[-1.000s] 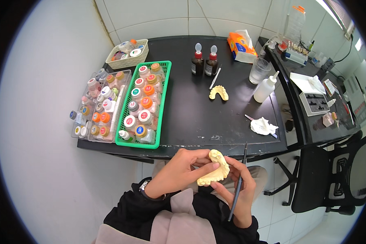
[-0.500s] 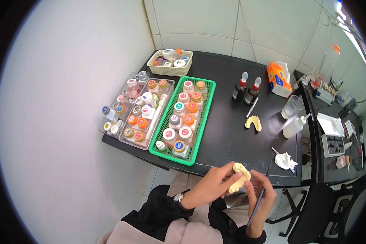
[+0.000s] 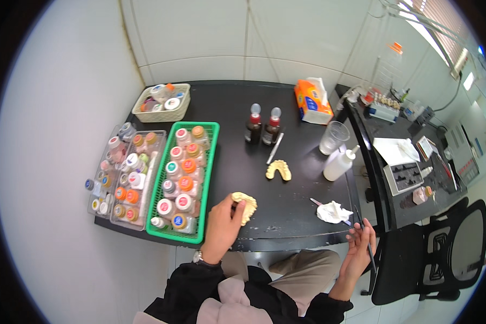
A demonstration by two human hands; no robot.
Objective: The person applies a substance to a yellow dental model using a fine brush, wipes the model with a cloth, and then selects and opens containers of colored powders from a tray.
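My left hand point(image 3: 221, 227) grips a yellow dental cast point(image 3: 245, 205) on the black surface point(image 3: 237, 162); my right hand point(image 3: 357, 249) holds a thin tool point(image 3: 366, 243).

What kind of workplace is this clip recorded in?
Most likely a dental lab bench. The left hand holds a yellowish plaster dental cast on the black table, a second cast lies nearby, and a green basket holds rows of small capped jars.

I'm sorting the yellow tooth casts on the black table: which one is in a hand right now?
The cast beside the green basket: the left hand grips it. The other cast lies untouched mid-table.
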